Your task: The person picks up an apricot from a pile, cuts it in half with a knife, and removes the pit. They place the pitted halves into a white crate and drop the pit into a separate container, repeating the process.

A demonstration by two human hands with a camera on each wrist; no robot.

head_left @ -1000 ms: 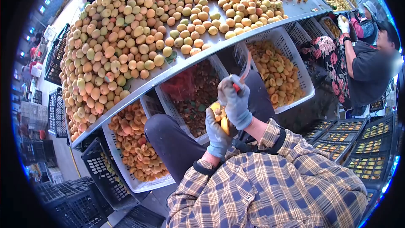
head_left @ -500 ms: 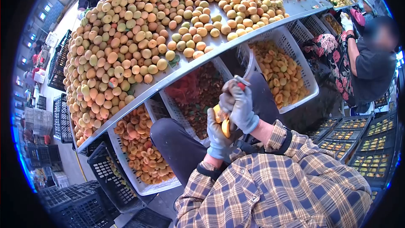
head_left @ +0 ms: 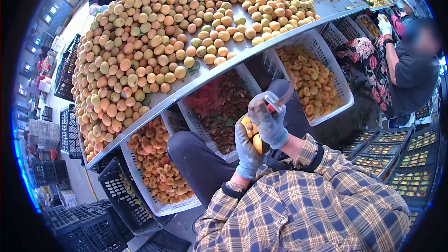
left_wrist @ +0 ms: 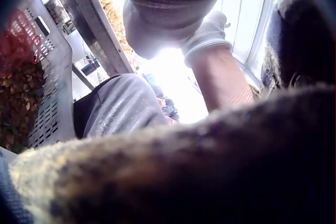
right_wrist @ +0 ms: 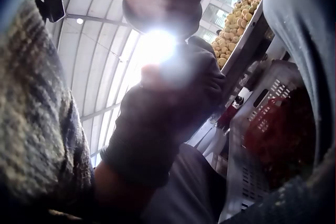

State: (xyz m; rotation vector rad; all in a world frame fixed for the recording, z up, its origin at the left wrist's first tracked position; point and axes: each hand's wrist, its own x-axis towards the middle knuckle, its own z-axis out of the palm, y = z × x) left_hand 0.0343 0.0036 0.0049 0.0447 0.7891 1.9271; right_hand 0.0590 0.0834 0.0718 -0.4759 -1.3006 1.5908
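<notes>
Both hands wear grey-blue gloves and meet in front of the lap in the head view. My left hand (head_left: 247, 151) holds a split apricot (head_left: 257, 143), its orange flesh showing between thumb and fingers. Right beside it, my right hand (head_left: 270, 123) grips a small knife (head_left: 286, 95) with a red part near the fist; its thin curved blade points up and away from the fruit. Fingertips of the right hand are close over the apricot. Against the glare, the wrist views show only dark gloves, with the fruit hidden.
A metal table (head_left: 322, 11) heaped with whole apricots (head_left: 135, 60) stands ahead. Under its edge are a white crate (head_left: 347, 95) of apricot halves at right, another (head_left: 158, 211) at left, and a middle crate (head_left: 228, 157) with pits and red netting. A person (head_left: 408, 74) sits at right.
The head view shifted slightly after the first frame. The knife blade, hard to see half a second ago, shows again, pointing up to the right. Left hand keeps hold of the apricot.
</notes>
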